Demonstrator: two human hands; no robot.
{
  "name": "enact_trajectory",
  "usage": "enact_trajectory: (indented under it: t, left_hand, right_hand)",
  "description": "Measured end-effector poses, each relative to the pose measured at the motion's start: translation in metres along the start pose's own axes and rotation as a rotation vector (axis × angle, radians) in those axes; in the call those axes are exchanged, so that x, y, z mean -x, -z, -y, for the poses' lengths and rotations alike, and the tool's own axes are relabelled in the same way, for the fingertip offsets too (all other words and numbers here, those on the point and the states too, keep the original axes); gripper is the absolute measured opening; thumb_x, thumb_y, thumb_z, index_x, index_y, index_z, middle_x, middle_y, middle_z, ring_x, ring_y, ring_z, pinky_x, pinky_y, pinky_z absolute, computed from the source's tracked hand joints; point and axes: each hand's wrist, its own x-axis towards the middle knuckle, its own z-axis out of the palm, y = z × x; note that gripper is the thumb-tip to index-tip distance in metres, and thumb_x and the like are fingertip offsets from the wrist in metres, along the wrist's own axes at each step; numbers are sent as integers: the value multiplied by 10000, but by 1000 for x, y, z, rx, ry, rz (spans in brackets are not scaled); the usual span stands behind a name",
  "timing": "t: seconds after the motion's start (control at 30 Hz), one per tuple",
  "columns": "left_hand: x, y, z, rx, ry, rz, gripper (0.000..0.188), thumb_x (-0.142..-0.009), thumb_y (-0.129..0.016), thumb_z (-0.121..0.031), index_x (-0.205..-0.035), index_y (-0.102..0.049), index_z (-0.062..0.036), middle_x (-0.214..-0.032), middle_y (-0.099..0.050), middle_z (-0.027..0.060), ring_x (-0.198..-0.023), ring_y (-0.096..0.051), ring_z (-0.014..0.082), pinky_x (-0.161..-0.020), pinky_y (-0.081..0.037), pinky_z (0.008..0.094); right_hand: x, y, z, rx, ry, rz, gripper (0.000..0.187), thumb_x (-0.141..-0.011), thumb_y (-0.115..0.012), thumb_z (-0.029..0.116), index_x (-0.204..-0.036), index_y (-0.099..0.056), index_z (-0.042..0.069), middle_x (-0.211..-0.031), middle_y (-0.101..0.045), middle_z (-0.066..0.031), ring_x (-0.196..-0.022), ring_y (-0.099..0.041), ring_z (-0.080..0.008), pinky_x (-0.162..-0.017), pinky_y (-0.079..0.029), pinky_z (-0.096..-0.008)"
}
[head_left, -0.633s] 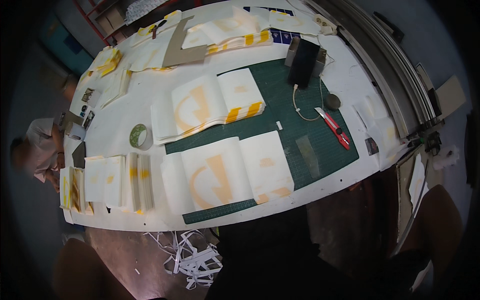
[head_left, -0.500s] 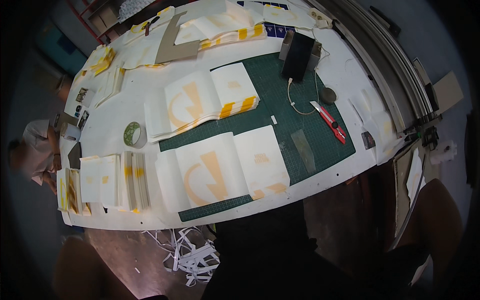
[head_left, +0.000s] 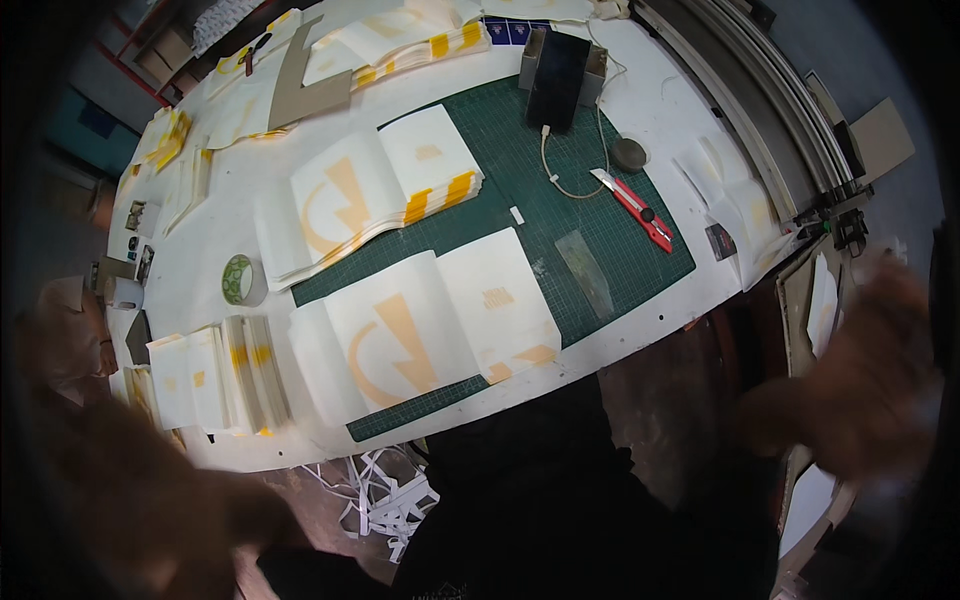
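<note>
Both hands are now in view, absent before: left hand (head_left: 130,490) and right hand (head_left: 870,370), both blurred. I cannot tell their grip. The printed sheet (head_left: 425,335) lies untouched on the green cutting mat (head_left: 600,200).

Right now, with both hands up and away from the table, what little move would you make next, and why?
Probably bring the right hand down to the nearest folded sheet on the green cutting mat. Both it and the left hand are blurred, off the table and seem to hold nothing, while that sheet lies alone at the near edge, closest to the person.
</note>
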Motion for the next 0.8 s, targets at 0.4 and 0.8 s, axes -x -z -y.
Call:
enact_trajectory:
  t: [0.4,0.8]
  left_hand:
    - [177,-111,58,-323,335,780,340,-848,-828,-188,-1160,-758,-73,-1338,-680,127,-1360,-579,329,-1203,-345,577]
    - [187,-117,76,-396,338,817,359,-874,-794,-188,-1217,-755,-93,-1407,-643,147,-1409,-518,361,-1219,-321,586]
  right_hand:
    - [219,-124,-84,-40,-911,437,247,-946,-706,33,-1181,-713,-43,-954,-715,-82,-749,-644,-107,-651,-515,-260]
    - [217,-128,-74,36,-804,475,311,-869,-721,-8,-1179,-722,-27,-939,-686,-100,-649,-607,-135,-600,-494,-276]
